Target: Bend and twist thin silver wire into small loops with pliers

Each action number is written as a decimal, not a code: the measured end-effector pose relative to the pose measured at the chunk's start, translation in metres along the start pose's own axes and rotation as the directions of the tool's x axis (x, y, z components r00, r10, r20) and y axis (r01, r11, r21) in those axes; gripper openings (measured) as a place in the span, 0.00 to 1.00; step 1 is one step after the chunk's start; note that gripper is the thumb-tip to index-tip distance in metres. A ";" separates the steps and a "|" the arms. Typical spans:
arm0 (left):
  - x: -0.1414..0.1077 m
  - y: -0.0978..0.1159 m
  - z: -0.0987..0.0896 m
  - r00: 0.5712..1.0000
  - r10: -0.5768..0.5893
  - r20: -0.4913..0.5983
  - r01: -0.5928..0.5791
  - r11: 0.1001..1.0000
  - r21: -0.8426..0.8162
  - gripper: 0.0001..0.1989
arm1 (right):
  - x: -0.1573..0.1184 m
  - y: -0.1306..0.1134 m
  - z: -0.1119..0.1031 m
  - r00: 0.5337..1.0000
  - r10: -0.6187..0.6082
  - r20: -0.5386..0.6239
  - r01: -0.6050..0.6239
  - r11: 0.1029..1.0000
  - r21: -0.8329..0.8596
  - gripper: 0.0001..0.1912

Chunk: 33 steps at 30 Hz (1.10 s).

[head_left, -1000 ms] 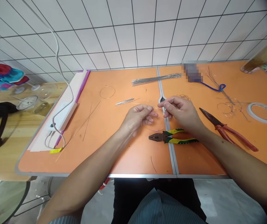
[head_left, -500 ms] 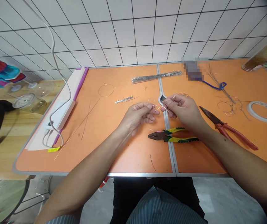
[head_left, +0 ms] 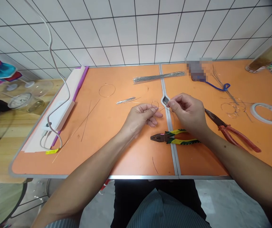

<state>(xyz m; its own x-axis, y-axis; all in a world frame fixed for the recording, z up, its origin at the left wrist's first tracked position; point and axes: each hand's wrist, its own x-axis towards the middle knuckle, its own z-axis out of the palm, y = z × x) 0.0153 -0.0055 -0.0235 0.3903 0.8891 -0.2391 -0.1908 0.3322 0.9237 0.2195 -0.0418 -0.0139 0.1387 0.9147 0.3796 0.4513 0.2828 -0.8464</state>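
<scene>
A thin metal wire (head_left: 163,108) with a small round loop spans the gap between my hands, above the table's centre seam. My left hand (head_left: 142,115) pinches it between thumb and index finger, the other fingers loosely curled. On the other side, my right hand (head_left: 188,110) has thumb and fingertips pressed together at the wire's right end; the exact grip is too fine to see. Just below lie combination pliers (head_left: 159,137) with yellow-green handles, partly beneath my right wrist. Red-handled long-nose pliers (head_left: 239,129) rest right of my right hand.
Beyond my hands lie a long wire bundle (head_left: 150,78) and a short one (head_left: 125,100). A wire ring (head_left: 107,97) and loose wires are to the left, near a white power strip (head_left: 62,114). A white tape roll (head_left: 265,121) and tangled wire (head_left: 232,107) sit right.
My right hand has moved slightly up and right, its fingers drawn closer together. The small wire loop now shows more clearly by my left fingertips. My left hand is almost still.
</scene>
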 end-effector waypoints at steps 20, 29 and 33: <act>-0.002 -0.004 0.001 0.997 0.051 0.065 -0.056 0.996 0.073 0.07 | -0.005 -0.001 -0.003 0.987 -0.155 0.029 0.158 0.979 -0.127 0.11; -0.001 -0.004 0.002 0.998 0.028 0.052 -0.030 0.998 0.054 0.06 | -0.006 -0.003 -0.004 0.970 -0.240 0.031 0.242 0.958 -0.155 0.10; -0.001 -0.003 0.003 0.999 0.025 0.045 -0.027 0.999 0.045 0.04 | -0.006 0.001 -0.003 0.945 -0.325 0.024 0.324 0.928 -0.182 0.11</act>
<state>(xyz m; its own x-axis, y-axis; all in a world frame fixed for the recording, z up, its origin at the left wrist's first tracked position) 0.0184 -0.0086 -0.0255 0.4260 0.8818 -0.2024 -0.1609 0.2940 0.9422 0.2223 -0.0478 -0.0159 -0.0369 0.7797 0.6251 0.6240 0.5066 -0.5950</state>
